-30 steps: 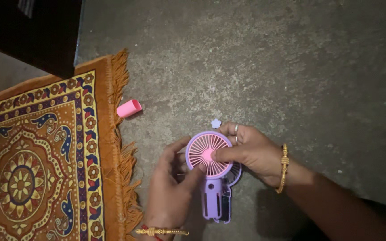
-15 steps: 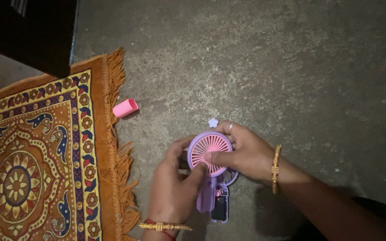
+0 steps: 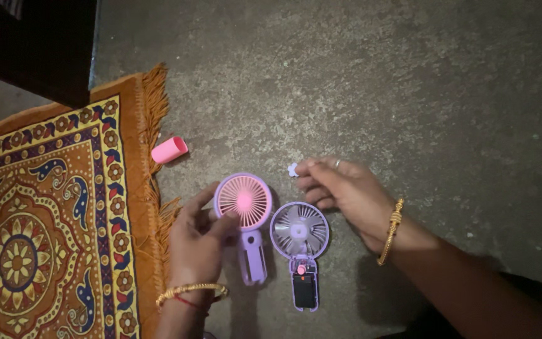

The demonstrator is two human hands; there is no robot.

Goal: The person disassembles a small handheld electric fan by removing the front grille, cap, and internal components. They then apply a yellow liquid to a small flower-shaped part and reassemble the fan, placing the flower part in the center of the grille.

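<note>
A small purple hand fan lies taken apart on the grey floor. My left hand [image 3: 197, 238] holds the front half [image 3: 244, 202], a round purple grille with a pink centre and a purple handle shell. Just right of it lies the back half [image 3: 299, 233], with its pale blades showing and an open dark handle cavity. My right hand [image 3: 344, 189] reaches to a tiny purple flower-shaped piece [image 3: 292, 169], its fingertips touching it. Both wrists wear gold bangles.
A pink cylindrical cap [image 3: 169, 150] lies on the floor near the fringe of an orange patterned rug [image 3: 45, 226] at the left. A dark box-like object [image 3: 32, 44] stands at the upper left. Grey concrete floor [image 3: 409, 81] fills the right.
The two fan halves were together under both hands; now they are separated, the front half held at the left, the back half lying on the floor. My right hand has moved up to the flower-shaped piece.
</note>
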